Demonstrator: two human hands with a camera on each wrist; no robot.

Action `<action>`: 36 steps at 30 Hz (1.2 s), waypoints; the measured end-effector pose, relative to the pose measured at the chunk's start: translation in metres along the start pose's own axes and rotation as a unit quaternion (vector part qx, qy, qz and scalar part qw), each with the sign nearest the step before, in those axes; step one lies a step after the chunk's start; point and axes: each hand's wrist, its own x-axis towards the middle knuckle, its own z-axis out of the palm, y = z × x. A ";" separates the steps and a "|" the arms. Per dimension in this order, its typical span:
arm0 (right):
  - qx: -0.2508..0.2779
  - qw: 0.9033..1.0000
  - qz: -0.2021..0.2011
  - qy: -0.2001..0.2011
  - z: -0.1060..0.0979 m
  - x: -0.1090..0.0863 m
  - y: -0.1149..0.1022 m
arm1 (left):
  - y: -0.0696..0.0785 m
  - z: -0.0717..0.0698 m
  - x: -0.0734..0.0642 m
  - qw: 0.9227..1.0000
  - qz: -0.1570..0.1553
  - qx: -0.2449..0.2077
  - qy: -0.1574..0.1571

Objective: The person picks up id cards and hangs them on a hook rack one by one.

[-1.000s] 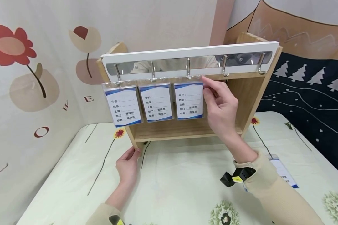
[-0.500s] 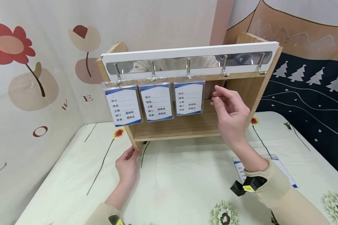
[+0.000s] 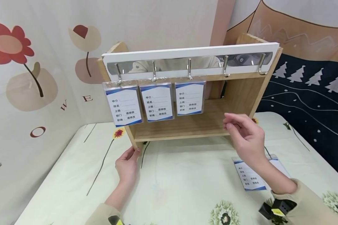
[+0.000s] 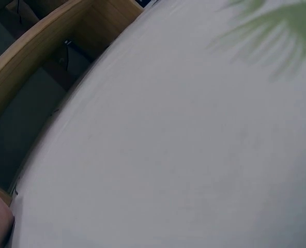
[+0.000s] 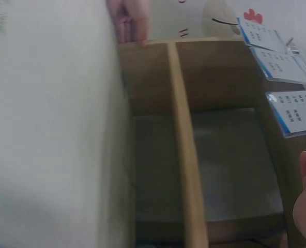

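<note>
Three badge holders with white and blue cards hang from a hook rack [image 3: 186, 50] on a wooden shelf [image 3: 180, 134]: the left badge holder [image 3: 124, 104], the middle badge holder [image 3: 156, 101] and the right badge holder [image 3: 189, 98]. Low on the shelf's left side, my left hand [image 3: 127, 164] grips the bottom end of the side board between thumb and fingers. My right hand [image 3: 248, 137] is in the air before the shelf's right side, fingers loosely bent, with nothing visible in them. Below it, a badge holder [image 3: 249, 175] lies on the cloth, overlapping another that my forearm partly covers.
Two hooks at the right of the rack, one of them a bare hook [image 3: 226, 66], carry nothing. A pale flowered cloth [image 3: 171, 187] covers the surface. Printed curtains stand behind and on both sides.
My right hand has left the third hanging badge holder and moved down and right, towards the badge holders on the cloth. The left hand has stayed at the shelf.
</note>
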 end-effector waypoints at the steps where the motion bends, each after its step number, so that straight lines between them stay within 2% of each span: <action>1: -0.001 1.000 0.006 -0.005 -0.003 -0.005 0.001 | 0.000 0.000 0.000 1.000 0.001 0.000 0.000; 7: -0.019 0.999 0.036 -0.022 -0.017 -0.028 0.006 | -0.002 -0.002 0.002 1.000 0.006 0.000 0.000; 18: 0.032 0.999 0.034 -0.026 -0.029 -0.052 0.016 | 0.002 -0.003 -0.002 1.000 0.001 -0.005 -0.002; 28: 0.021 0.995 0.090 -0.041 -0.046 -0.066 0.024 | 0.001 -0.001 -0.002 1.000 -0.003 -0.007 -0.004; 31: -0.005 0.993 0.110 -0.041 -0.050 -0.068 0.025 | 0.000 0.000 -0.002 1.000 -0.001 -0.009 -0.003; 36: -0.061 0.984 0.163 -0.038 -0.058 -0.070 0.028 | -0.001 0.000 -0.001 1.000 -0.001 -0.010 0.000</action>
